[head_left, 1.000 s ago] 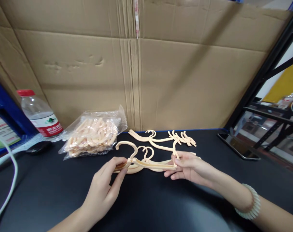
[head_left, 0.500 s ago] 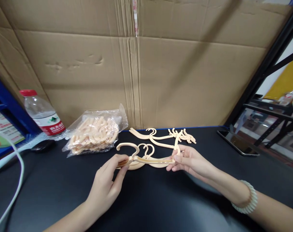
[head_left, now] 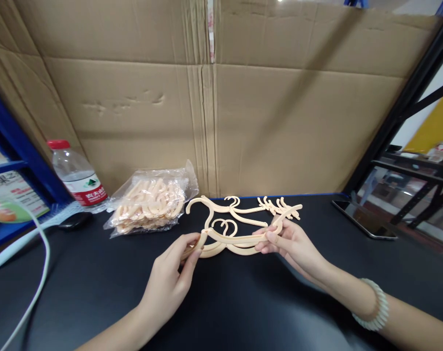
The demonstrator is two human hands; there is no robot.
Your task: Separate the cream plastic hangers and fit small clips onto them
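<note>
You've got a cream hanger point(head_left: 228, 239) pinched at both ends, left hand point(head_left: 170, 282) clamped on one tip and right hand point(head_left: 290, 241) on the other, so it hangs level just above the middle of the black surface point(head_left: 243, 312). More loose hangers point(head_left: 250, 209) lie by the back edge, and the bag of hangers point(head_left: 150, 204) sits toward the back left, near the water bottle point(head_left: 78, 175).

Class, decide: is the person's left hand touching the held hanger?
Touching. The head view shows the left hand pinching one end of the hanger between thumb and fingers.
</note>
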